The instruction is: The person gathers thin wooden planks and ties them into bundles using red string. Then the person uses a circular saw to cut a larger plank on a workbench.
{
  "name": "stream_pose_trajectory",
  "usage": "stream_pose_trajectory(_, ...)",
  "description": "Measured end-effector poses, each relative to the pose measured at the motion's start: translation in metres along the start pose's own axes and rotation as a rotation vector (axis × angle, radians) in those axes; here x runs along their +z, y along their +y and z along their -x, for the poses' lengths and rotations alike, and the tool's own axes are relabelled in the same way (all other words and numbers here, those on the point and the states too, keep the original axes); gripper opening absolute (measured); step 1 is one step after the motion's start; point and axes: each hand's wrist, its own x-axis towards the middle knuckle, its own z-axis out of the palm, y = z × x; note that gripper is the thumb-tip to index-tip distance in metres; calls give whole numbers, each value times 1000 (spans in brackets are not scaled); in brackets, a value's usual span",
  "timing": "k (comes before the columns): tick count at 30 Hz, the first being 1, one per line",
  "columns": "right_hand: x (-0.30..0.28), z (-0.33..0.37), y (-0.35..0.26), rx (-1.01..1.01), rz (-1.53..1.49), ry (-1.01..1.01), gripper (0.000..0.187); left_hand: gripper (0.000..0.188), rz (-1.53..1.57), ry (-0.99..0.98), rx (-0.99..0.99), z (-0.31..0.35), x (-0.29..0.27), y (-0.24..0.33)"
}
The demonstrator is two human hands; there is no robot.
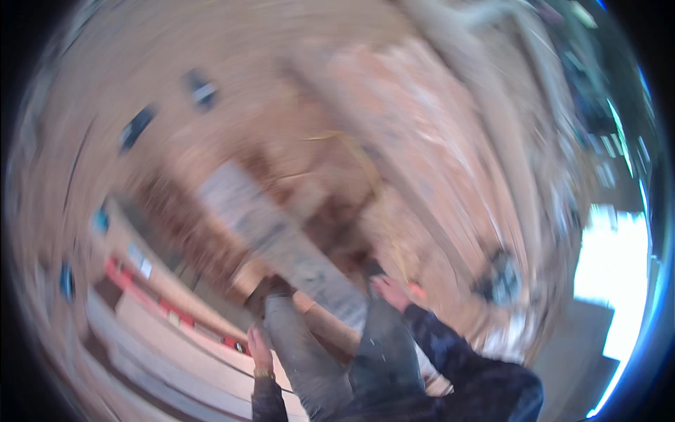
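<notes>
The whole picture is smeared by motion. My left hand (259,349) is beside my left thigh, its fingers stretched out and nothing visible in them. Close to it ends a long red tool (169,307), possibly a spirit level, on pale boards. My right hand (391,292) lies against my right knee with its fingers extended, and I see no object in it. Just past that hand is a small orange-red thing (417,290), too blurred to name. Ahead of my knees, a grey plank (260,218) runs away to the upper left.
A yellow cord or hose (376,186) curves over the brown ground right of the plank. Two dark objects (202,90) (137,128) lie at the far left. A dark, round-ended item (503,280) sits at the right. Long pale boards (151,327) stretch along the lower left.
</notes>
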Motion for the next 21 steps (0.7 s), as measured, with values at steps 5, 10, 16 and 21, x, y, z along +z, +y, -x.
stream_pose_trajectory(5, -19, 100, -3, -168, 144, 343, 38, 64, 129, -370, -447, 40, -27, 18)
stream_pose_trajectory(10, -9, 127, 41, -13, -80, 559, 37, 65, -203, -443, -456, 75, -14, 122)
stream_pose_trajectory(16, -33, 117, 89, 66, -435, 597, 38, 67, -639, -419, -271, 124, 95, 248)
stream_pose_trajectory(21, -86, 111, 145, 92, -570, 570, 38, 48, -558, -464, -94, 141, 222, 318)
